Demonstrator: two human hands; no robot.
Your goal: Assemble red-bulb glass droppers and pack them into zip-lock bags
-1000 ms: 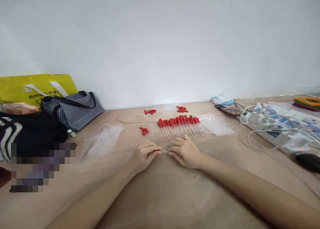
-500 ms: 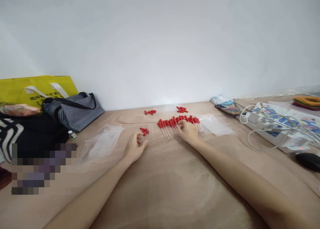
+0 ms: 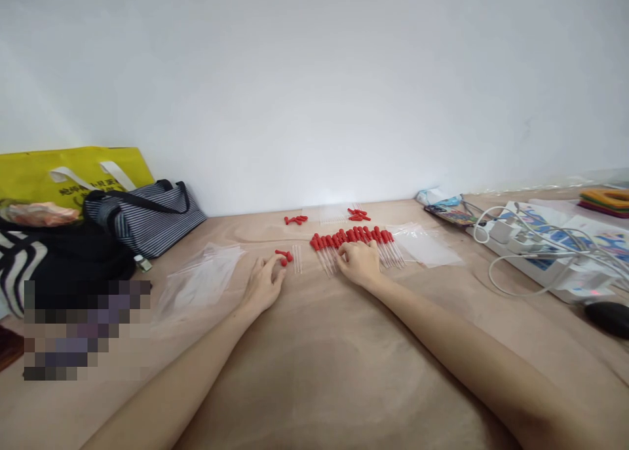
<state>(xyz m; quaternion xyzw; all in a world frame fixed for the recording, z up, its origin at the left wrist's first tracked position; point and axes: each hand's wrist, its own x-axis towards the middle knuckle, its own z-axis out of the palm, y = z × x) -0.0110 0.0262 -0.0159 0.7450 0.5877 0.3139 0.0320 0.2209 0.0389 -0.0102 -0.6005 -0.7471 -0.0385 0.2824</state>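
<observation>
My left hand (image 3: 265, 284) is at a small pile of red rubber bulbs (image 3: 289, 257), fingers curved and thumb apart, fingertips right at the pile; I cannot tell whether they touch a bulb. Beside the pile lie several thin clear tubes (image 3: 297, 259). My right hand (image 3: 361, 262) is over the near side of a row of red-bulbed droppers (image 3: 327, 243), fingers bent and thumb apart from the index finger, with nothing seen between them. It hides the lower parts of the middle droppers. Their clear stems point toward me.
Farther back lie two more groups of red bulbs (image 3: 296, 220) and clear tubes (image 3: 334, 214). Clear plastic bags lie left (image 3: 206, 276) and right (image 3: 427, 245). A striped bag (image 3: 147, 217) and small bottle (image 3: 142, 263) stand left. A power strip (image 3: 540, 266) with cables lies right.
My right hand has moved left and slightly nearer to me, and its fingertips have come away from the red bulbs. My left hand's fingers have straightened somewhat toward the small bulb pile.
</observation>
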